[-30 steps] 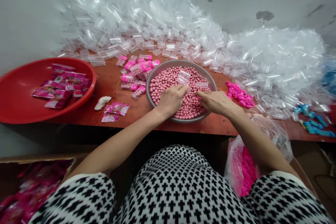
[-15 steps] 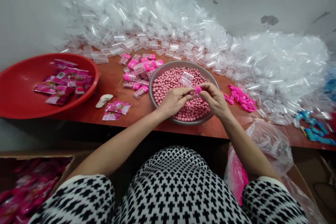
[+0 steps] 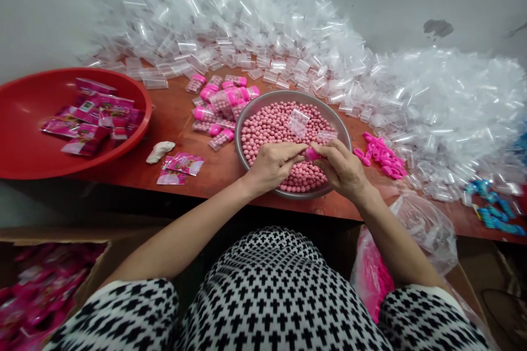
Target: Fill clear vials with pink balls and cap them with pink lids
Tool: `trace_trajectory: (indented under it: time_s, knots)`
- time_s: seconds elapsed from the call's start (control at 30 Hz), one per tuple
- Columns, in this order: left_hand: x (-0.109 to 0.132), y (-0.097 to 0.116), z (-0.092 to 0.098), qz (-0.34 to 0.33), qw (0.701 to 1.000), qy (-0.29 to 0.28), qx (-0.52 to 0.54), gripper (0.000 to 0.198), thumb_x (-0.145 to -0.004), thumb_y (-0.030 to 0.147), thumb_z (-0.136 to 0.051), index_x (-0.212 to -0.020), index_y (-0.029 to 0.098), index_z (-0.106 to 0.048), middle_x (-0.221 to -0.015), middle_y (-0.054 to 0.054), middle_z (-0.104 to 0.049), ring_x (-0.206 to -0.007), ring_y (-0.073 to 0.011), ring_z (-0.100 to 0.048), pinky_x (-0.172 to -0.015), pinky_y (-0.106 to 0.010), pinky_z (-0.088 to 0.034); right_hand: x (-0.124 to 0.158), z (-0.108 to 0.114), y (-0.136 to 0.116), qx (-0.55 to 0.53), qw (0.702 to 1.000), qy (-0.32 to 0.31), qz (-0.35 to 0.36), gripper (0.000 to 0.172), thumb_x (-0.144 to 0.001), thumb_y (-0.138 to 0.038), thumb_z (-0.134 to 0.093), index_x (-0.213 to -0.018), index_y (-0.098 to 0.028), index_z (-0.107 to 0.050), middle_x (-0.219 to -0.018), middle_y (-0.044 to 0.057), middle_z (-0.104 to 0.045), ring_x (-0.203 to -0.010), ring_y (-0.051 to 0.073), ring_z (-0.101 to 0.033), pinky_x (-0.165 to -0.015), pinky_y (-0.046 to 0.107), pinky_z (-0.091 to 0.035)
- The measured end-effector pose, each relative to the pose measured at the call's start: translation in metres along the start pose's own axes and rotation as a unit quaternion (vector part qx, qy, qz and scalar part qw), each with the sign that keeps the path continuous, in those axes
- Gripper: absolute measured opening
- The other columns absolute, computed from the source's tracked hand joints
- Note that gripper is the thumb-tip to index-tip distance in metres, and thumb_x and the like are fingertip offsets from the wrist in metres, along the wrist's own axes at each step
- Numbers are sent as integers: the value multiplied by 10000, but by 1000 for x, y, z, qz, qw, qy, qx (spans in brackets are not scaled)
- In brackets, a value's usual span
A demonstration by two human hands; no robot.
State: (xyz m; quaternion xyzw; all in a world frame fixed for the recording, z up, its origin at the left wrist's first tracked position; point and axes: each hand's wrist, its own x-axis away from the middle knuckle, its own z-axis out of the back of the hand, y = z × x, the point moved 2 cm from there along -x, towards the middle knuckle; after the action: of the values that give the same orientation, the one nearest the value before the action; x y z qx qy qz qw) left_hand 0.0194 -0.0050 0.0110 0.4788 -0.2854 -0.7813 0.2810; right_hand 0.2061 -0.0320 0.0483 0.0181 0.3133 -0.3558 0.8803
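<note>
A grey bowl (image 3: 242, 160) full of pink beads (image 3: 267, 126) stands at the table's front edge. Over its near part, my left hand (image 3: 275, 164) and my right hand (image 3: 341, 167) meet fingertip to fingertip. Between them is a small pink cap (image 3: 312, 154), pinched by the right fingers and touched by the left ones. Any container at the cap is mostly hidden by the fingers. Two clear containers, one of them (image 3: 297, 122) with beads showing, lie on the beads. Left of the bowl are several filled, pink-capped containers (image 3: 222, 104).
A big heap of clear empty containers (image 3: 255, 27) spans the table's back. Loose pink caps (image 3: 382, 154) lie right of the bowl. At left are a red basin (image 3: 20, 120) with pink packets, a white lump (image 3: 160, 151) and packets (image 3: 181, 167). Blue pieces (image 3: 496, 211) lie far right.
The fingers of both hands have closed in around the pink cap, which now sits slightly lower. Another clear piece shows on the beads above my right hand. The view has shifted slightly.
</note>
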Motion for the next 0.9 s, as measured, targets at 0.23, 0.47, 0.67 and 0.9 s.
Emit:
trace_trajectory:
  time_s: [0.23,0.47,0.67,0.9]
  knots:
    - [2,-7,-7,-45,989,-20,-141,307,-958,150,-519,-1189,133,-721,-940,-92,-785,-831,-189,-742,-771,-266,-572,-7,-5,3,53,998,-30,31,190,-1006,-168,-494,-1116,-177,-648,-802,56,-601,-722,182,-554,-669,303,-482]
    - [-4,-7,-5,131,970,6,202,283,-889,319,-661,-1100,182,-791,-994,-57,-801,-861,-197,-749,-805,-302,-602,11,-4,13,-362,900,34,-242,427,-835,-480,-774,-1206,-286,-690,-1108,46,-726,-939,203,-700,-865,374,-581]
    - [-3,-9,-4,210,928,12,308,363,-796,407,-761,-1066,169,-810,-995,-69,-802,-935,-250,-746,-870,-381,-618,24,-7,14,-579,718,92,-376,466,-630,-502,-920,-1013,-283,-769,-1083,26,-756,-829,176,-740,-836,362,-631]
    - [-1,-10,-5,76,984,21,157,210,-841,278,-748,-1035,243,-821,-1086,-86,-763,-1092,-232,-683,-1008,-386,-545,6,-23,12,-654,627,-73,-416,530,-669,-615,-843,-984,-200,-751,-995,84,-759,-1033,260,-721,-861,430,-638]
